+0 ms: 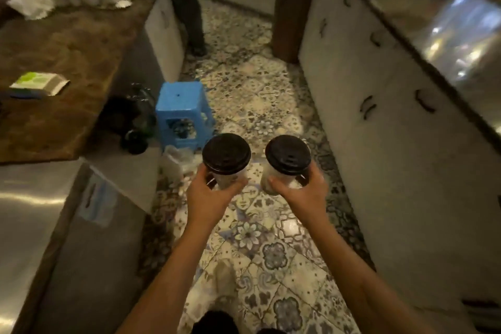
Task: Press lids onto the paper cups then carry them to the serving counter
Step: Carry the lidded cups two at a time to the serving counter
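Over a tiled floor, the left hand curls its grip round the lidded left cup, the right hand round the lidded right cup.

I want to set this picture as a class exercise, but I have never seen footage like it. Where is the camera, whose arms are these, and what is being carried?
There is no machine here. The single picture comes from a wide-angle camera worn on a person's head, looking forward and down, so the two bare arms are the wearer's own. The left hand grips the left cup, and the right hand grips the right cup. Both are paper cups, and the left lid and right lid, both black, are on. The cups rest on no surface: they are held above a patterned tile floor. A brown counter with a green-and-white packet lies to the left, a blue stool stands ahead, white cupboards line the right, and another person stands further on.
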Demonstrator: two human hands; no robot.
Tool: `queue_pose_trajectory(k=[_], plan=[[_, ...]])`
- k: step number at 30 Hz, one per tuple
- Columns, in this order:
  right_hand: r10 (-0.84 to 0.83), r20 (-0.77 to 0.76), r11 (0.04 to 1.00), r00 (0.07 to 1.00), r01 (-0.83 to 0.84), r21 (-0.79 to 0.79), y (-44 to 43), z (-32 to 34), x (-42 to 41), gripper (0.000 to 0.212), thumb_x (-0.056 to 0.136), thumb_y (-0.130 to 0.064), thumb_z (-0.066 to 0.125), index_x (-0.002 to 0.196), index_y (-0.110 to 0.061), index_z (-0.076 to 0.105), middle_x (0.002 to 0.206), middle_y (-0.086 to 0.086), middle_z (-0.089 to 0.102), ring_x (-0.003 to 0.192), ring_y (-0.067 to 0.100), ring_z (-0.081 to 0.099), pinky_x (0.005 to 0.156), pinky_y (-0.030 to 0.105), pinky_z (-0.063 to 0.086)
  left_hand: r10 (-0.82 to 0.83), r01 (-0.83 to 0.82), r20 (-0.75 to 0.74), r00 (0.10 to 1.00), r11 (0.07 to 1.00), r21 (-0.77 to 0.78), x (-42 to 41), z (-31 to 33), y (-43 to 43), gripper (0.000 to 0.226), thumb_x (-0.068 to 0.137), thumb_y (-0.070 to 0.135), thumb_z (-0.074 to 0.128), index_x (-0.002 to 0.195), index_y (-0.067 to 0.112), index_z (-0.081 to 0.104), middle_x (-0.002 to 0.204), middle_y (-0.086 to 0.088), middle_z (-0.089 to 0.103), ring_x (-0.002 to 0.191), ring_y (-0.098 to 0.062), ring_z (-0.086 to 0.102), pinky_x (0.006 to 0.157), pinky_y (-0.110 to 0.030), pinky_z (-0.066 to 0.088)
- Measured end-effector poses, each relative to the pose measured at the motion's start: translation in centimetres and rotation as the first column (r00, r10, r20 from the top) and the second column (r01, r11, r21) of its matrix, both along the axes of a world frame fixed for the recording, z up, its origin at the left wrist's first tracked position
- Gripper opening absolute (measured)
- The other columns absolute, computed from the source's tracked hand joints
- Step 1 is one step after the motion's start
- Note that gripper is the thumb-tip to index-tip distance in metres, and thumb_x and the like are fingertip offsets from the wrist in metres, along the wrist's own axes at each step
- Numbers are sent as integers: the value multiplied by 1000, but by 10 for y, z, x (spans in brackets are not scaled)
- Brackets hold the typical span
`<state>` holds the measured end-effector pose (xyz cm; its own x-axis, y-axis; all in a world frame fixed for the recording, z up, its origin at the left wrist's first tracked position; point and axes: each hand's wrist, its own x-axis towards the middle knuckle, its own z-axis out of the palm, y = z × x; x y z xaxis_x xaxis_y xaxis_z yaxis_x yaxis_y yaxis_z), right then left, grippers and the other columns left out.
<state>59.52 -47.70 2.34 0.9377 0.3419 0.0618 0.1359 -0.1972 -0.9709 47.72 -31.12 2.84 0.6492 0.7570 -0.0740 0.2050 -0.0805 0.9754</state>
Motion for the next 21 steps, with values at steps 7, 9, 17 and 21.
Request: queue_pose_trajectory(k=[7,9,17,21], plan=[[-408,43,913,912,408,-2,-100,21,99,72,68,-28,95,131,-28,61,120,-13,70,110,2,67,95,29,58,-454,455,35,890,891,-10,185,14,-66,70,68,26,94,128,33,58,119,7,68,112,-14,65,95,-35,54],[-499,83,864,862,502,-21,-125,30,126,74,68,-32,94,133,-27,60,121,-17,67,112,-2,64,96,24,56,-572,571,42,819,820,36,237,16,-86,74,69,29,94,134,27,59,123,5,67,114,-14,64,95,-33,55],[-775,138,620,616,785,-22,-208,59,229,84,62,-44,90,137,-21,58,125,-9,67,114,2,64,97,32,57,-860,859,52,508,511,45,410,47,-177,69,62,41,95,121,38,60,112,14,70,109,-10,67,88,-28,58],[-858,162,492,486,871,-10,-250,73,260,81,66,-29,93,137,-14,58,123,-9,66,105,-18,59,89,9,51,-940,937,80,331,338,91,476,61,-230,70,66,33,95,126,31,59,119,10,69,114,-12,65,92,-29,59]])
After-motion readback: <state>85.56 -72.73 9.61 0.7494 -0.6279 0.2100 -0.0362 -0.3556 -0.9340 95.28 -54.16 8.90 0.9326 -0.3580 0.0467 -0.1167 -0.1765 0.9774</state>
